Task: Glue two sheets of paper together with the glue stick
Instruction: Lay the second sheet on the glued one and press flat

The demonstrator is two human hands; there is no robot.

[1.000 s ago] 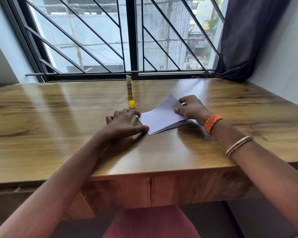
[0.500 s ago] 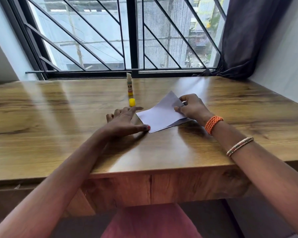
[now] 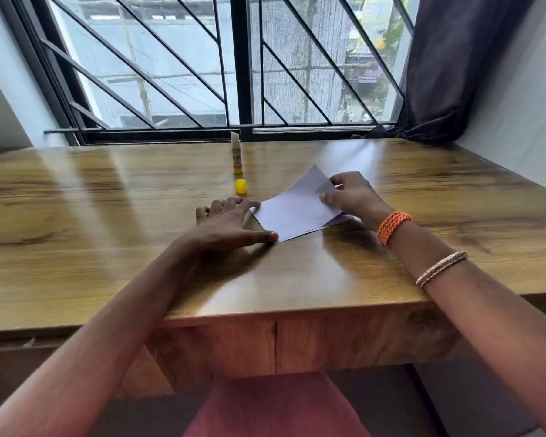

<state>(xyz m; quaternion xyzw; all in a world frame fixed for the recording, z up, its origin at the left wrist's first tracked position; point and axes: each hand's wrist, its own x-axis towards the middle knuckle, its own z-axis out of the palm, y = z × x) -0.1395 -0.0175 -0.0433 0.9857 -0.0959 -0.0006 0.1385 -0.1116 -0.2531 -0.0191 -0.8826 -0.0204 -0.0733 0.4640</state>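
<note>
White paper sheets (image 3: 297, 212) lie stacked, slightly offset, on the table (image 3: 108, 247).

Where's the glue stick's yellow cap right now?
In the head view the yellow cap lies on the table, just in front of the upright glue stick, beyond the left hand and left of the paper.
</note>
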